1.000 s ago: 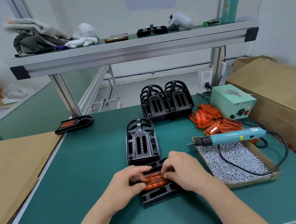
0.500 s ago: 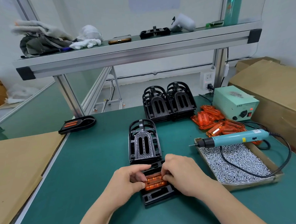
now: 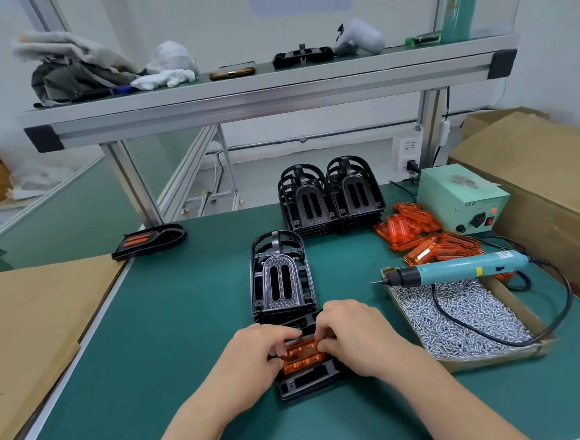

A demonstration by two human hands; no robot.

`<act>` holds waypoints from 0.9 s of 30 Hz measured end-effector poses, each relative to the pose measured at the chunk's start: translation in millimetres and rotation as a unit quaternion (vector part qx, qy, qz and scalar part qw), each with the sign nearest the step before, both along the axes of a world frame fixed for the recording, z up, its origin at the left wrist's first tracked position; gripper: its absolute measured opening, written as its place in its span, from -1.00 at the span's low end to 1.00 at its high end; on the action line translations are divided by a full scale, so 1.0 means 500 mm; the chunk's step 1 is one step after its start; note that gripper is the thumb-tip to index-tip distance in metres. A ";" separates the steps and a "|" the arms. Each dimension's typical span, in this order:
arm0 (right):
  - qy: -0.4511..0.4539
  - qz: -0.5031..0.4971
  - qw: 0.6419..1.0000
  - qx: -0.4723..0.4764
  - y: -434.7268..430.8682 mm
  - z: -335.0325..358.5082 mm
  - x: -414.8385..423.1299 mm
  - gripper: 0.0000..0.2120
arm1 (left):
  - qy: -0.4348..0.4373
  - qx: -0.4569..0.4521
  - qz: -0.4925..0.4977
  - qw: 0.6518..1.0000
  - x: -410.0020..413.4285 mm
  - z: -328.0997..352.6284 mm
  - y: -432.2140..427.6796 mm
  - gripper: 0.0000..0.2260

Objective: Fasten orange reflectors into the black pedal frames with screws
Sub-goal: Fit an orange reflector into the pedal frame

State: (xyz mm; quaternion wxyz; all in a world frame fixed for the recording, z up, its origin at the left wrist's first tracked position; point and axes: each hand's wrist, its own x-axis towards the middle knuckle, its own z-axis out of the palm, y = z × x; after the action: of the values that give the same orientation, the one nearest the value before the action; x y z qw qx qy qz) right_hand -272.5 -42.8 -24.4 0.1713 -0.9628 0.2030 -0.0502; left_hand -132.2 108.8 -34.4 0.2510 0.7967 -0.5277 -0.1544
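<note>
Evidently the seating step is in hand: the left hand (image 3: 253,356) and right hand (image 3: 358,338), close together, pinch the translucent orange ribbed plastic reflector (image 3: 303,356) with curled fingertips, pressing it into the black plastic pedal frame (image 3: 310,380) lying flat at six o'clock on the green bench mat (image 3: 186,330). Its far edge seems slightly raised, not fully home. The next move calls for the teal electric screwdriver (image 3: 457,271) at three o'clock and a screw from the cardboard tray (image 3: 480,361) beneath it
</note>
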 end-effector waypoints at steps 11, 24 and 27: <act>-0.034 -0.004 0.998 0.058 -0.010 -0.001 -0.007 -0.88 | -0.048 -0.021 -0.026 0.998 -0.030 -0.014 -0.024 -0.71; 0.037 -0.300 0.953 -0.011 -0.142 0.013 -0.130 -0.88 | -0.072 -0.043 -0.097 0.992 -0.025 -0.025 -0.021 -0.72; 0.065 -0.302 0.951 -0.015 -0.145 0.009 -0.131 -0.93 | -0.065 -0.034 -0.093 0.993 -0.026 -0.025 -0.023 -0.72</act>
State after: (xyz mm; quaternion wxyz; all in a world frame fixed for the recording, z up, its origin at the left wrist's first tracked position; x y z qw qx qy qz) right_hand -338.0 -115.3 -19.9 0.1202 -0.8599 0.4945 -0.0399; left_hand -145.4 97.2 -46.7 0.2275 0.7439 -0.6193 -0.1069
